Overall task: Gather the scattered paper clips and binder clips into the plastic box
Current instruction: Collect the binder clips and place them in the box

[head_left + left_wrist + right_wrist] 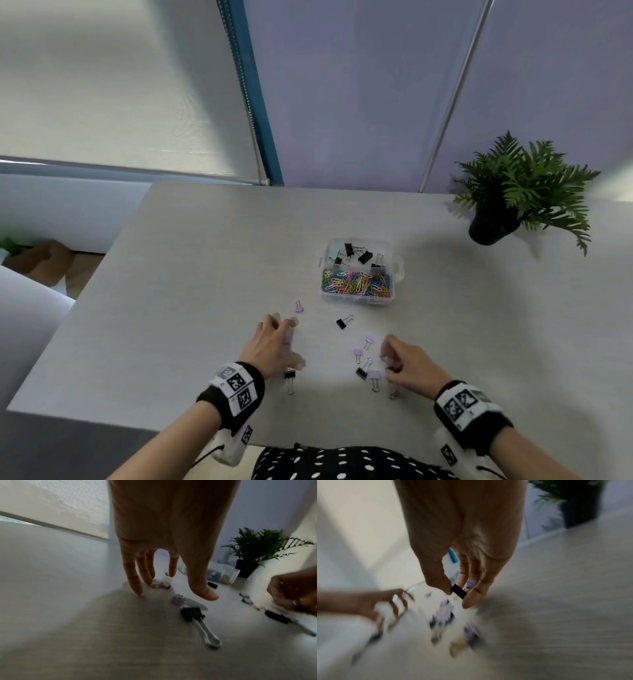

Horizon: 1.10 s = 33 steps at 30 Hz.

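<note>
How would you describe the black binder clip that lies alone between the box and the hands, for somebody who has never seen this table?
Find the clear plastic box in the middle of the table. Just in front of its near edge, toward the person, lies one black binder clip with silver handles. It is alone on bare table, while the other black clips lie by a hand or beside purple clips.

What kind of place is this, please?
Probably an office or study: a plain desk with a box of paper clips, a roller blind at the window and a potted plant.
</note>
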### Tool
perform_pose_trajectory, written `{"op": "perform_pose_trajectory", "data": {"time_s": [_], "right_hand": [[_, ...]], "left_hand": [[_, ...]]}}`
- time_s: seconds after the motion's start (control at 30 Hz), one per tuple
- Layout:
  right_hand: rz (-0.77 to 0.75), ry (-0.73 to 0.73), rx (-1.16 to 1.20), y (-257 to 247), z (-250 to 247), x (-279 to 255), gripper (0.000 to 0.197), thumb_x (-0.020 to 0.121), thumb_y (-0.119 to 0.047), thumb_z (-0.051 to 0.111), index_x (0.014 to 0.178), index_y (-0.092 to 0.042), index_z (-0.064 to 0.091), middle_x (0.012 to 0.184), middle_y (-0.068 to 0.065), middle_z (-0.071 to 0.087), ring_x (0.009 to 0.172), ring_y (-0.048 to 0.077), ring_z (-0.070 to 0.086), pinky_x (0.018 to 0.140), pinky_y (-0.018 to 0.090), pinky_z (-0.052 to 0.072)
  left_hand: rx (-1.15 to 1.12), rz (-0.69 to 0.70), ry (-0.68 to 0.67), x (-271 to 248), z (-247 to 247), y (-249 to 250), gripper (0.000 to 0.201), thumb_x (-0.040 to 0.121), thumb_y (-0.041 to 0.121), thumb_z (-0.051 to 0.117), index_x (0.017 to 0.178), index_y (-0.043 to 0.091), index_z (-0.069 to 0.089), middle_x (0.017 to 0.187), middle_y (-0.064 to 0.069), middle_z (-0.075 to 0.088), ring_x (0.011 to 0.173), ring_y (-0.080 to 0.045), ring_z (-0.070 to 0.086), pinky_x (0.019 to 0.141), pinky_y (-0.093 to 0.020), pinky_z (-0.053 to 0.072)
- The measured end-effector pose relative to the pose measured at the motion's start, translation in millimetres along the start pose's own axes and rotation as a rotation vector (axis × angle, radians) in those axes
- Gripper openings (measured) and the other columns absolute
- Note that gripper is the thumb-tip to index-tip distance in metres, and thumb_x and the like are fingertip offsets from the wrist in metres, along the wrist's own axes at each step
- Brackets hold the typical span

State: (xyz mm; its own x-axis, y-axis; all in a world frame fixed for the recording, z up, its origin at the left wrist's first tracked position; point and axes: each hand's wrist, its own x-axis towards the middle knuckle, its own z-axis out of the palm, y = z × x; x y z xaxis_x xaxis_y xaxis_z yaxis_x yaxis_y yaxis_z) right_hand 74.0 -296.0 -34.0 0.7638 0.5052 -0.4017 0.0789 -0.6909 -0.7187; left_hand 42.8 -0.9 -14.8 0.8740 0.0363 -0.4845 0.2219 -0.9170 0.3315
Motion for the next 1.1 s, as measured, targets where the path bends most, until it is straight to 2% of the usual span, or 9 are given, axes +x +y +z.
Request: {"op": "perform_pose_trajectory", "data": {"time_s": [0.17,0.3,0.47,0.57,0.67,0.77,0.87,0.93,1.1], "right_hand": [[0.258,0.119,0.77,-12.4,-43.5,21.2,0.023,0.089,0.007,0.035,0.083,-0.004,0.054,0.072,0.011,0.053,0.059,0.018,0.048,0.046,0.018,0.045],[0.275,0.108,1.432,-24.2,-80.7,41.4,0.026,0.092,-0.006,0.03,0.088,0.001,0.055,0.077,0.012,0.055,0.066,0.019,0.05,0.049,0.02,0.049],[0.253,0.201,1.603,-53.0,-109.9,95.3,0.02,0.093,-0.009,0.039,0.084,0.004,0.052,0.098,0.022,0.052,0.076,0.022,0.057,0.063,0.025,0.057],[0.266,0.259,1.465,-70.0,-116.0,123.6,0.026,0.092,-0.004,0.04,0.115,0.007,0.047,0.138,0.025,0.038,0.117,0.033,0.049,0.094,0.035,0.05],[0.307,0.276,1.28,-81.7,-116.7,134.2,0.047,0.093,-0.008,0.037,0.137,0.006,0.028,0.148,0.023,0.027,0.135,0.034,0.032,0.109,0.039,0.036],[0.247,0.29,0.889,-80.9,-110.9,125.4,0.041,0.093,-0.007,0.04,0.133,0.002,0.037,0.141,0.024,0.037,0.128,0.036,0.042,0.106,0.043,0.04],[-0.112,0.389,0.291,-77.7,-89.7,98.4,0.025,0.09,0.001,0.045,0.113,-0.004,0.055,0.113,0.018,0.062,0.093,0.023,0.063,0.079,0.028,0.057],[-0.375,0.214,-0.141,-75.0,-67.0,82.4,0.029,0.086,0.007,0.045,0.107,-0.006,0.06,0.104,0.013,0.066,0.088,0.021,0.063,0.078,0.031,0.056],[-0.555,-0.247,-0.843,-53.6,-21.0,70.5,0.065,0.081,0.01,0.045,0.139,-0.016,0.032,0.151,0.014,0.024,0.137,0.028,0.026,0.111,0.043,0.029]], "left_hand": [[0.049,0.007,0.006,3.3,13.8,7.9,0.058,0.071,0.026,0.071,0.121,0.015,0.041,0.118,-0.01,0.037,0.109,-0.028,0.042,0.09,-0.037,0.047],[-0.006,0.043,0.011,0.7,15.6,3.5,0.031,0.08,0.012,0.057,0.109,0.009,0.051,0.109,-0.012,0.043,0.098,-0.032,0.051,0.085,-0.036,0.045],[-0.018,0.074,0.021,-4.4,18.1,5.3,0.023,0.082,0.01,0.051,0.105,0.006,0.052,0.099,-0.007,0.038,0.086,-0.025,0.045,0.08,-0.031,0.041],[0.009,0.063,0.009,-3.5,19.3,6.0,0.03,0.083,0.014,0.053,0.112,0.007,0.049,0.114,-0.013,0.043,0.101,-0.031,0.049,0.086,-0.034,0.042],[0.047,0.057,-0.013,-1.9,20.2,7.3,0.035,0.084,0.014,0.052,0.118,0.008,0.047,0.119,-0.014,0.043,0.107,-0.032,0.047,0.09,-0.037,0.042],[0.092,0.075,-0.011,0.2,21.3,7.9,0.035,0.084,0.011,0.049,0.119,0.007,0.046,0.12,-0.015,0.043,0.108,-0.033,0.047,0.091,-0.036,0.041],[0.124,0.085,-0.01,1.8,23.6,8.2,0.036,0.085,0.009,0.046,0.121,0.007,0.044,0.122,-0.016,0.043,0.11,-0.034,0.046,0.092,-0.036,0.04],[0.157,0.103,0.0,2.9,25.3,8.5,0.038,0.086,0.008,0.044,0.124,0.007,0.043,0.124,-0.016,0.042,0.112,-0.034,0.045,0.094,-0.036,0.039],[0.194,0.153,-0.001,1.5,24.6,9.3,0.036,0.086,0.007,0.045,0.123,0.005,0.045,0.125,-0.017,0.042,0.114,-0.035,0.043,0.095,-0.037,0.038]]}}
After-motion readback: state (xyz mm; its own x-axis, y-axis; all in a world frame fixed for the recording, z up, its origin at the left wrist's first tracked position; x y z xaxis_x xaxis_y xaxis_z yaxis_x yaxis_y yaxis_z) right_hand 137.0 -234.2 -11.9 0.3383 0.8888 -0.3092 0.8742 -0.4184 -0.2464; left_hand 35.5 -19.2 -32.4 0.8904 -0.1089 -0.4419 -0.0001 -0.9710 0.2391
